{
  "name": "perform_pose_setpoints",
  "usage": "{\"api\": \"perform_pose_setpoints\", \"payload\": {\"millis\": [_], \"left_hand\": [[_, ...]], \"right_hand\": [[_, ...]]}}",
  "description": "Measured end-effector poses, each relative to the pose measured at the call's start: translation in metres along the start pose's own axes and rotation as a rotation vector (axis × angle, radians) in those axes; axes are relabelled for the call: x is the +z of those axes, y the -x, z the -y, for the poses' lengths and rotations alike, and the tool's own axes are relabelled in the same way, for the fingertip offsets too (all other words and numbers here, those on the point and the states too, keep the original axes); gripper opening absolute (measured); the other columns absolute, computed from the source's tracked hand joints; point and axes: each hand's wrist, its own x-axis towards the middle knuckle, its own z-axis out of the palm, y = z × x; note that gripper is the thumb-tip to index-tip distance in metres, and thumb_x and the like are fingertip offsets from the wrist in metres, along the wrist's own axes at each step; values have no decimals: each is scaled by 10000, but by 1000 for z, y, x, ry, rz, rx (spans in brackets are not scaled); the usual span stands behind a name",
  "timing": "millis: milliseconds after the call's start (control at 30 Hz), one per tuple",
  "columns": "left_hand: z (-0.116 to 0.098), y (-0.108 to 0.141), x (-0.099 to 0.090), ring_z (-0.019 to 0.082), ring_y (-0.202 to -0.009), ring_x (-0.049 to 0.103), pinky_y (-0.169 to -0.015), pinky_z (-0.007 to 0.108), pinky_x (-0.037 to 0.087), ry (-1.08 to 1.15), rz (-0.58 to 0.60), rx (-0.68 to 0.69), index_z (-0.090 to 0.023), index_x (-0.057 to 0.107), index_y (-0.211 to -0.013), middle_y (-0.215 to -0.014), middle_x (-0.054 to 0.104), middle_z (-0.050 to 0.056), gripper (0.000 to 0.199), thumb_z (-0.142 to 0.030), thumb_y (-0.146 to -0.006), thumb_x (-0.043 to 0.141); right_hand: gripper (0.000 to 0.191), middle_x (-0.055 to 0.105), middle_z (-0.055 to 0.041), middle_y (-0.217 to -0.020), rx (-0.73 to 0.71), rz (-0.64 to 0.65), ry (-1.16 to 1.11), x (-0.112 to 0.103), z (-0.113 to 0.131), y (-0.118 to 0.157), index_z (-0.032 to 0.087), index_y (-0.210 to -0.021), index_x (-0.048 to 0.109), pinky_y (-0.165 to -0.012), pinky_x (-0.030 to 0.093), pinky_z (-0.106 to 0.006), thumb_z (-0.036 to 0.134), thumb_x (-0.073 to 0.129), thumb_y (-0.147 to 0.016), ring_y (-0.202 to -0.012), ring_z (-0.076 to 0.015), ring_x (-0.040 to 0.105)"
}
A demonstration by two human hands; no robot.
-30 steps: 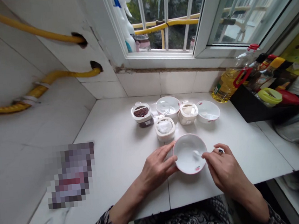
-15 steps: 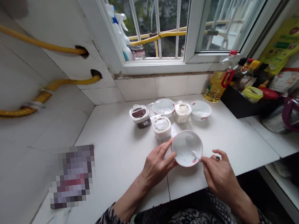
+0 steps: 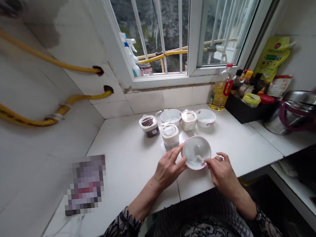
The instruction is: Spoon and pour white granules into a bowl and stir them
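My left hand grips the left rim of a white bowl, thumb near the inside edge and fingers along the outer side. The bowl is tilted slightly towards me. In a pinch, my right hand has the handle of a small pale spoon, whose head rests down in the bowl. A little clear or whitish stuff shows in there, too faint to name. Just behind the bowl stands a tub of white powder. A tub of dark grains and a tub of pale powder flank it.
Two more white bowls, one at the left and one at the right, stand along the back. An oil bottle and a black box of condiments are at right, beside a steel pot. A blurred-out object lies left.
My right hand has moved slightly leftward, bringing the spoon further into the bowl. My left hand still holds the rim. The whole view has shifted a little as my head moved.
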Motion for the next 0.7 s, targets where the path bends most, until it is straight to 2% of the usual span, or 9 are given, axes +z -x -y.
{"api": "perform_pose_setpoints", "payload": {"millis": [167, 267, 367, 567, 700], "left_hand": [[0, 1, 3, 270, -1146, 659, -865, 390, 585, -54, -50, 70, -214, 613, -944, -1307, 642, 160, 101, -291, -909, 668], [0, 1, 3, 273, -1146, 658, -874, 388, 581, -66, -71, 89, -208, 613, -929, -1300, 644, 170, 114, -298, -904, 678], [0, 0, 3, 269, -1139, 661, -870, 380, 580, -80, -81, 107, -205, 610, -926, -1276, 654, 175, 116, -299, -907, 675], [-1, 0, 1, 271, -1132, 659, -874, 387, 569, -87, -75, 141, -207, 605, -961, -1275, 652, 179, 105, -284, -916, 662], [1, 0, 1, 269, -1126, 661, -868, 377, 564, -84, -64, 145, -200, 597, -961, -1267, 652, 189, 99, -272, -921, 654]], "right_hand": [[267, 668, -41, -713, 60, -100, 94, 5, -2, -1, 148, -1025, 612, -910, 412, -411, 20, 407, -913, -661, -206, 595], [248, 662, -43, -688, 88, -65, 93, 9, -1, 1, 155, -958, 622, -877, 410, -395, 37, 406, -925, -650, -208, 590], [249, 671, -29, -702, 37, -15, -24, 11, 7, 4, 168, -927, 622, -875, 414, -362, 38, 409, -937, -653, -186, 598], [242, 691, -53, -739, -4, -143, 5, 12, 10, 2, 146, -996, 632, -892, 426, -387, 48, 417, -940, -681, -203, 592], [269, 702, -34, -741, -73, -73, -54, 13, 12, 4, 169, -1003, 633, -935, 426, -402, 35, 412, -928, -658, -191, 581]]}}
